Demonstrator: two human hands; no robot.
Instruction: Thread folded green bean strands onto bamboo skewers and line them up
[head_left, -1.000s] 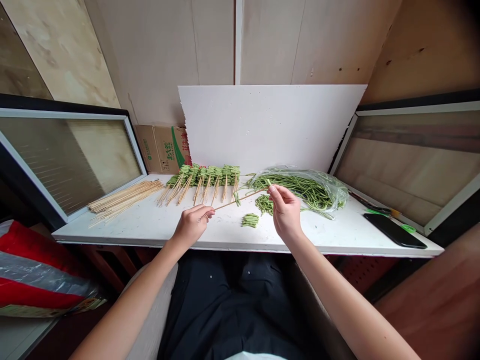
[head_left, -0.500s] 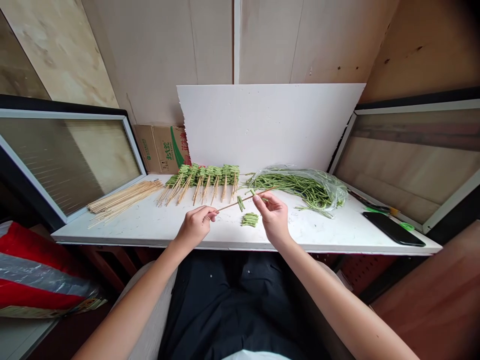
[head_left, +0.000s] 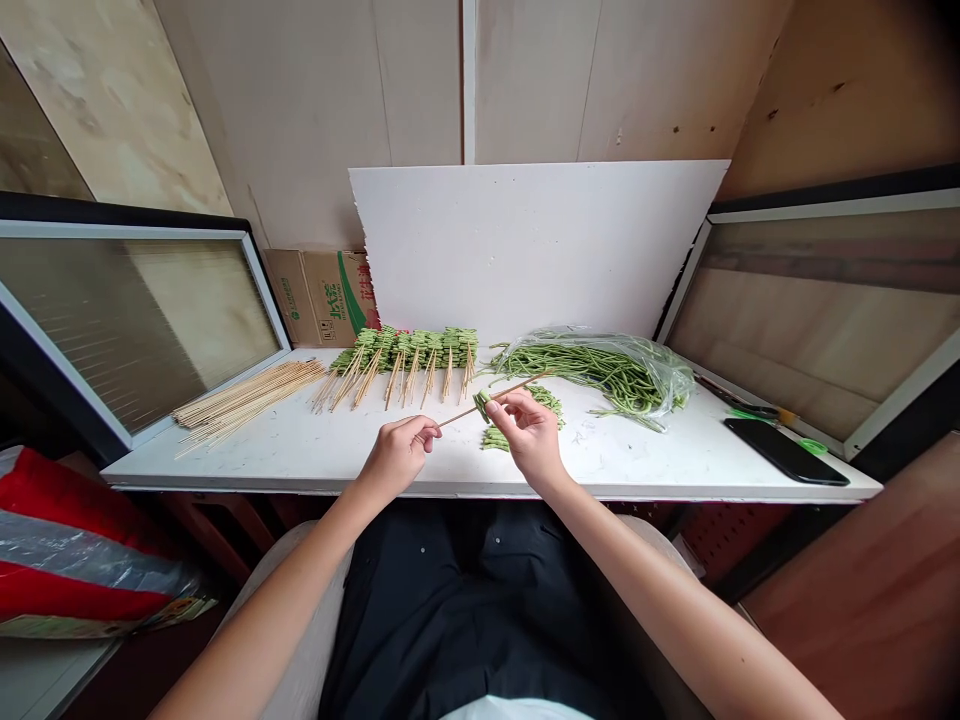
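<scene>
A thin wooden skewer (head_left: 454,417) slants up to the right above the white table, its left end pinched in my left hand (head_left: 399,454). Short green bean pieces (head_left: 481,402) are threaded on it near the middle. My right hand (head_left: 529,430) is closed, thumb and fingers on the bean pieces on the skewer. Below it lies a small row of cut green beans (head_left: 494,439), partly hidden by my right hand. More cut beans (head_left: 547,401) lie behind that hand.
Finished bean skewers (head_left: 420,352) are stacked at the back, sticks toward me. Bare skewers (head_left: 247,398) lie on the left. Long green beans (head_left: 600,370) rest in a clear plastic bag (head_left: 670,376). A black phone (head_left: 785,451) and scissors (head_left: 739,402) lie at the right.
My right hand has moved left along the skewer, bringing a bean piece against those further down. The cut beans behind that hand show more now. My left hand keeps its pinch.
</scene>
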